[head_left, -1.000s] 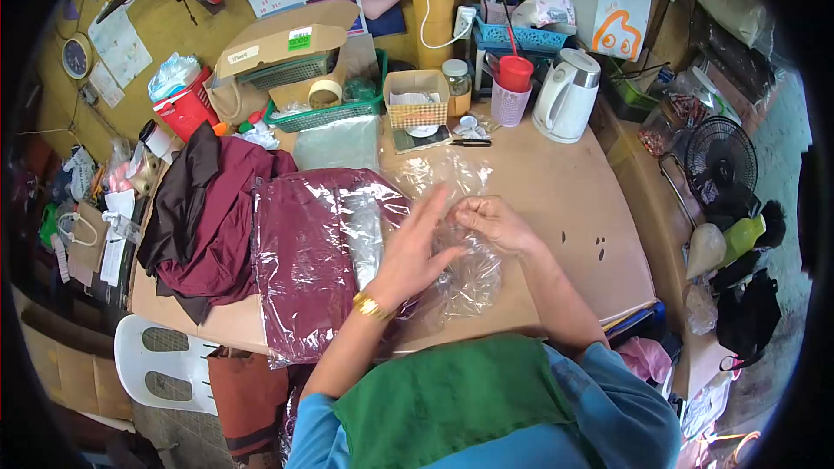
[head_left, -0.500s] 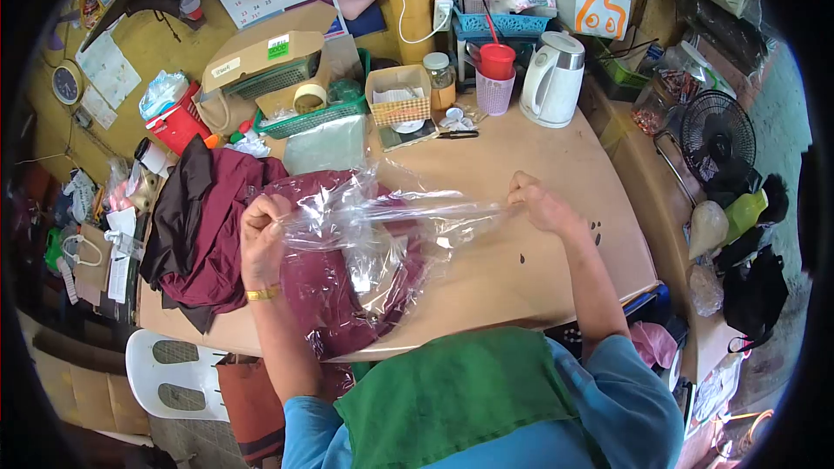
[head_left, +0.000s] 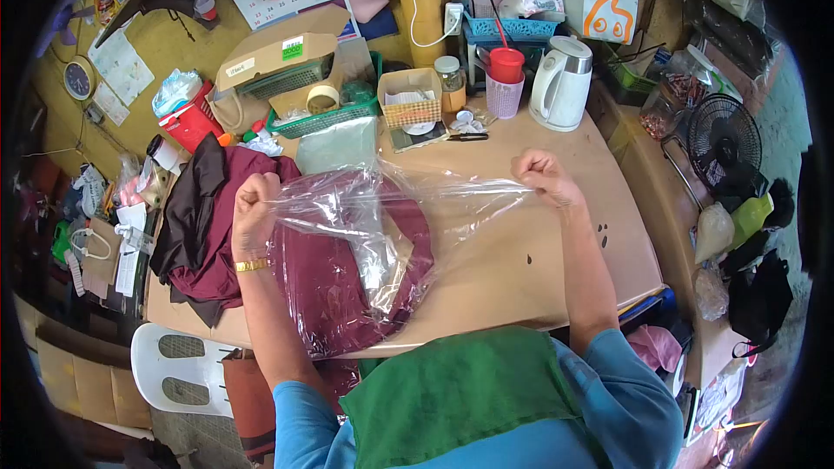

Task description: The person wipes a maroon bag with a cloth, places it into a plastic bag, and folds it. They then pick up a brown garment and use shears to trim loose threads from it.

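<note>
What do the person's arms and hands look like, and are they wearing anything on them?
The left hand and right hand wear no gloves. A shiny gold-coloured band circles the left wrist; I can't tell if it is a watch or bracelet. The right wrist has nothing on it. Short blue sleeves cover the upper arms, leaving both forearms uncovered.
</note>
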`<state>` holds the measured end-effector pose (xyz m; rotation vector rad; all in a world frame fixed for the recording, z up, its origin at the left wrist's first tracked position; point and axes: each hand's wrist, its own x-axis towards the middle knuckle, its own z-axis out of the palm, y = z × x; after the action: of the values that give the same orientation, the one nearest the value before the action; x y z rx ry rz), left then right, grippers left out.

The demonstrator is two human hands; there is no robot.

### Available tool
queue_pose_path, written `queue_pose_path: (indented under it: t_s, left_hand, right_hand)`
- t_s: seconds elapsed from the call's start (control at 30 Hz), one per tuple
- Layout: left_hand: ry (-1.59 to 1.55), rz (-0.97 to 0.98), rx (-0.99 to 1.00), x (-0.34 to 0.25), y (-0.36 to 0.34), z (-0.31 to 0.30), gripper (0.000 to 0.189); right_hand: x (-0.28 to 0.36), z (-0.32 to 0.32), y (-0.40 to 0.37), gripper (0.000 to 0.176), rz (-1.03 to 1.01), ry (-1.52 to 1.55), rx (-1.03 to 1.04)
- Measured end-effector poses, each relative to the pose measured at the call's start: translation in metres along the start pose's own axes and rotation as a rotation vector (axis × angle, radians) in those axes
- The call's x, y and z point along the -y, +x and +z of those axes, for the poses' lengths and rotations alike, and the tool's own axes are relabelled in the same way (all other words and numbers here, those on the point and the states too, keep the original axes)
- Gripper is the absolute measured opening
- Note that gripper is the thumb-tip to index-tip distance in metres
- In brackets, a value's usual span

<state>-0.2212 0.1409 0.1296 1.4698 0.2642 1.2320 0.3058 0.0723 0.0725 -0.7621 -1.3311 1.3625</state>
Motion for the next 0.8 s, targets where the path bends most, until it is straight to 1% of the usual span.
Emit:
queue_pose_path:
  t_s: [0.03,0.1,0.13,0.17,0.2,0.23,0.27,0.3,0.33,0.4,0.43,0.5,0.53,0.57,0.6,0.63,0.67,0.7,0.77,0.8]
  left_hand:
    - [-0.001,0.002,0.001,-0.007,0.001,0.006,0.026]
    - [1.086,-0.306,0.046,-0.034,0.003,0.034,0.027]
    - [1.183,-0.371,0.036,-0.038,0.001,0.043,0.026]
    - [1.182,-0.369,0.032,-0.038,-0.002,0.043,0.026]
    - [1.123,-0.289,0.044,-0.038,-0.004,0.043,0.027]
    - [1.065,-0.207,0.057,-0.038,-0.006,0.043,0.027]
    - [0.792,-0.248,-0.020,-0.036,-0.009,0.043,0.029]
    - [0.550,-0.224,-0.038,-0.036,-0.012,0.047,0.029]
    - [0.540,-0.222,-0.033,-0.033,-0.015,0.043,0.028]
    - [0.534,-0.234,-0.015,-0.027,-0.019,0.035,0.028]
    - [0.537,-0.224,-0.013,-0.028,-0.017,0.036,0.028]
    - [0.458,-0.140,-0.013,-0.025,-0.015,0.044,0.030]
    - [0.306,-0.110,-0.065,-0.020,-0.014,0.049,0.034]
    - [0.310,-0.107,-0.066,-0.017,-0.012,0.050,0.034]
    - [0.132,-0.065,-0.063,-0.016,-0.009,0.051,0.035]
    - [-0.043,-0.019,-0.060,-0.016,-0.004,0.053,0.036]
    - [-0.159,0.024,-0.060,-0.022,0.003,0.059,0.036]
    - [-0.153,0.034,-0.058,-0.028,0.008,0.057,0.036]
    - [-0.149,0.003,0.025,-0.040,0.016,0.053,0.032]
    - [0.093,-0.081,-0.026,-0.050,0.016,0.051,0.029]
  right_hand:
    - [0.002,0.000,-0.001,0.016,-0.001,-0.002,0.000]
    - [0.005,0.003,-0.004,0.017,0.086,-0.517,-0.011]
    - [0.006,0.002,-0.008,0.017,0.086,-0.520,-0.009]
    - [0.008,0.000,-0.015,0.019,0.013,-0.540,-0.018]
    - [0.007,-0.001,-0.021,0.021,-0.061,-0.558,-0.029]
    - [0.004,0.000,-0.026,0.021,-0.064,-0.560,-0.029]
    - [0.001,0.001,-0.029,0.022,-0.117,-0.341,-0.028]
    - [-0.003,0.001,-0.029,0.024,-0.172,-0.122,-0.024]
    - [-0.010,0.002,-0.029,0.024,-0.183,-0.125,-0.024]
    - [-0.027,0.004,-0.025,0.026,-0.300,0.214,0.003]
    - [-0.031,0.007,-0.023,0.026,-0.309,0.210,0.006]
    - [-0.039,0.013,-0.017,0.026,-0.352,0.434,-0.047]
    - [-0.038,0.016,-0.015,0.026,-0.357,0.433,-0.043]
    - [-0.037,0.019,-0.013,0.027,-0.312,0.457,-0.059]
    - [-0.035,0.022,-0.011,0.027,-0.267,0.481,-0.075]
    - [-0.031,0.022,-0.009,0.027,-0.270,0.482,-0.068]
    - [-0.025,0.019,-0.006,0.028,-0.273,0.389,-0.061]
    - [-0.019,0.016,-0.003,0.029,-0.279,0.295,-0.055]
    - [-0.008,0.013,0.003,0.030,-0.306,0.262,-0.057]
    - [-0.004,0.010,0.005,0.030,-0.325,0.232,-0.068]
